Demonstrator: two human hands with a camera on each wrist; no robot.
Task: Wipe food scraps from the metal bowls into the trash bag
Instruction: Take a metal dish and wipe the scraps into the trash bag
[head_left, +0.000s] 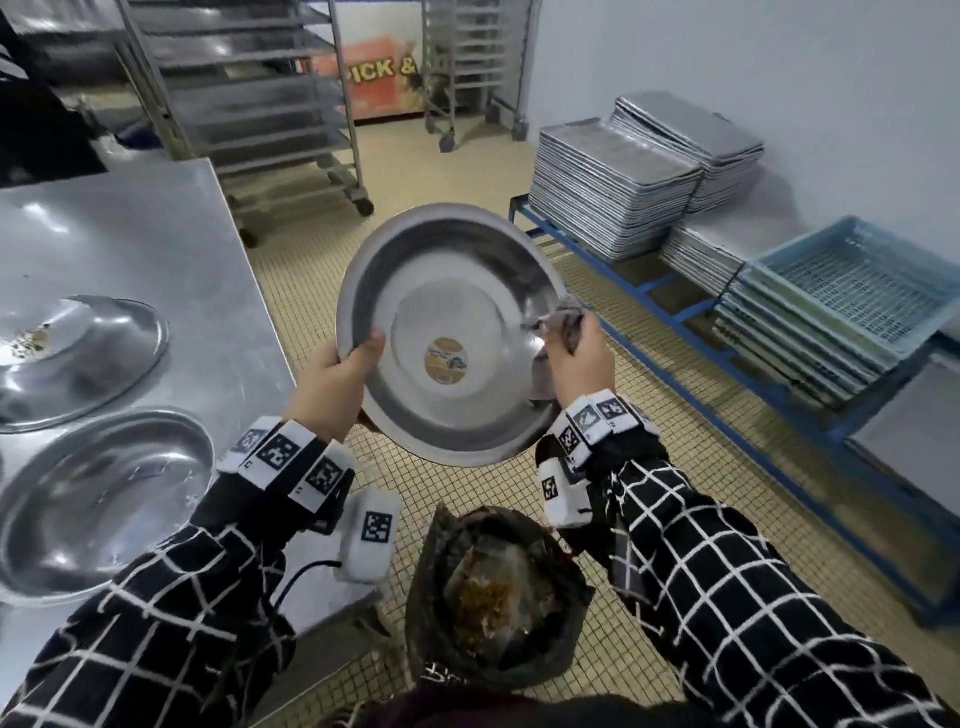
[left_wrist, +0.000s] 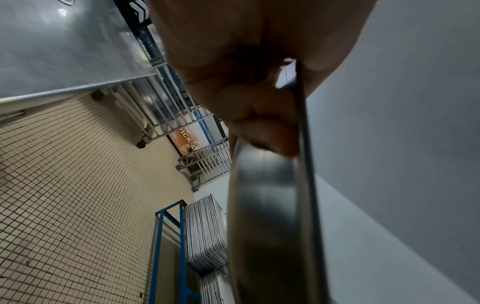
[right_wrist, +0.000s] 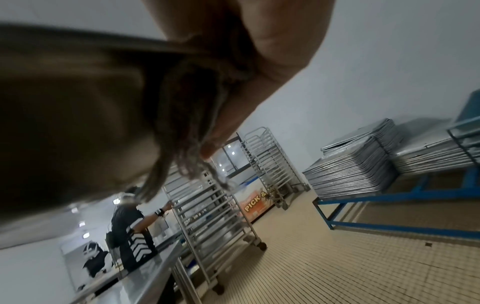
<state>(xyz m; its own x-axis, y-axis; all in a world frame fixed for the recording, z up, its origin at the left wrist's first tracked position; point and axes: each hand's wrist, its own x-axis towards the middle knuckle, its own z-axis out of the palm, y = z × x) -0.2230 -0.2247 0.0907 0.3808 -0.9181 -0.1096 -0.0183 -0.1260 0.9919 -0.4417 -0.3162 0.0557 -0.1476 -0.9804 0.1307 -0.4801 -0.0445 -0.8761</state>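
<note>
A wide metal bowl (head_left: 452, 291) with a round sticker in its middle is held up, tilted toward me, above the open dark trash bag (head_left: 441, 561), which holds brown scraps. My left hand (head_left: 332, 384) grips the bowl's left rim (left_wrist: 306, 185), thumb inside. At the right rim my right hand (head_left: 576, 364) clutches a grey cloth (head_left: 563, 325) against the bowl's inner wall. The right wrist view shows that cloth (right_wrist: 192, 131) bunched under the fingers. Two more metal bowls rest on the steel table: one (head_left: 72, 358) with scraps in it, one (head_left: 98, 499) nearer me.
The steel table (head_left: 156, 234) fills the left. Wheeled rack trolleys (head_left: 270, 104) stand behind it. Stacked metal trays (head_left: 613, 192) and blue crates (head_left: 841, 301) sit on a low blue frame at the right. Another person (right_wrist: 127, 224) stands at the far end of the table.
</note>
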